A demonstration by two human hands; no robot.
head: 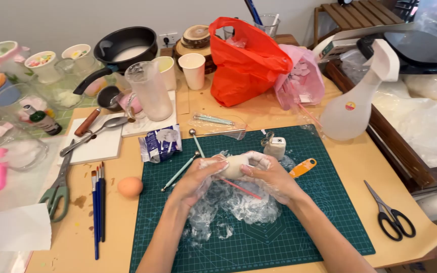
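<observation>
The left hand (194, 178) and the right hand (270, 174) are closed together from opposite sides around a pale beige, rounded lump of soft clay (234, 166), fingers curled over it and thumbs on top. The lump is held just above the dark green gridded cutting mat (330, 212), over a crumpled sheet of clear plastic film (238, 205) that also clings about both hands. Its long axis looks to run left to right, from one palm to the other, roughly level; the ends are covered by the fingers, so which way it points cannot be told.

To shape such a lump well, even pressure from both palms and small turns would likely serve better than hard fingertip squeezes, and the film is best kept from folding into the clay.

A thin pink stick (241, 187) lies on the film beneath the hands. Near them on the mat are a teal ball-ended modelling tool (179, 172), an orange-handled tool (302, 167) and a small white tape measure (277, 147). Left of the mat, on the wooden surface (421, 237), lie a brown egg (130, 186) and blue-handled paintbrushes (97, 207); black-handled scissors (390, 215) lie to the right.
</observation>
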